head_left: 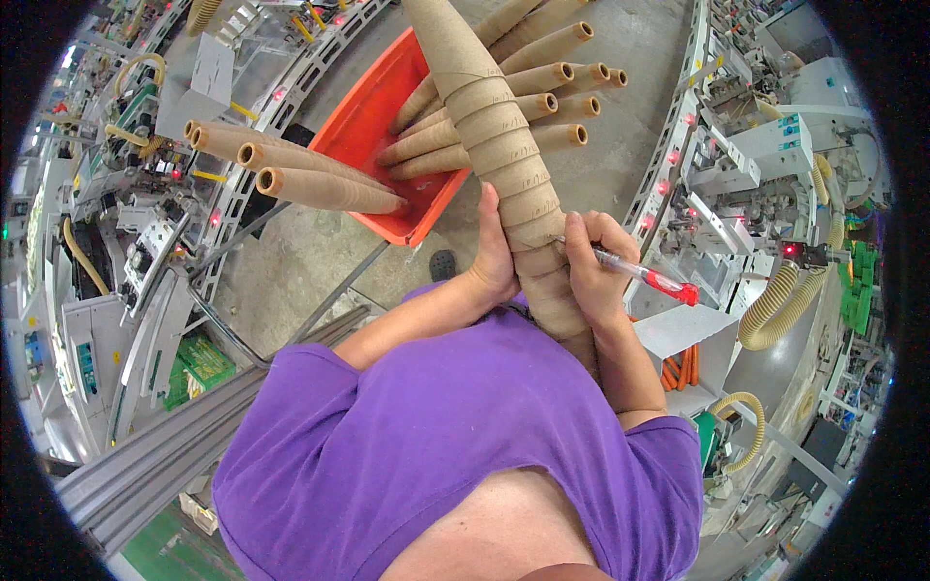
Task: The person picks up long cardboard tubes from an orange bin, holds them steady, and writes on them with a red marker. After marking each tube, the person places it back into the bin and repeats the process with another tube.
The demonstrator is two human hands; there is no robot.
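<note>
A long brown roll (504, 145) of overlapping paper-like bands slants up from my chest toward the far middle. Short handwritten marks run down its bands. My left hand (495, 250) grips the roll's left side, thumb pointing up along it and the other fingers hidden behind. My right hand (598, 271) pinches a clear-barrelled pen (620, 263) with a red end. The pen's tip meets the roll's surface on its right side, level with my left hand. The roll's lower end rests against my purple shirt (465, 387).
Ahead to the left stands an orange-red bin (363, 97), with several long brown tubes (320, 174) leaning out both sides. Rows of machinery (775, 145) flank me on both sides. A metal rail (184, 455) runs at lower left. An open white box (693, 339) of orange pieces sits right.
</note>
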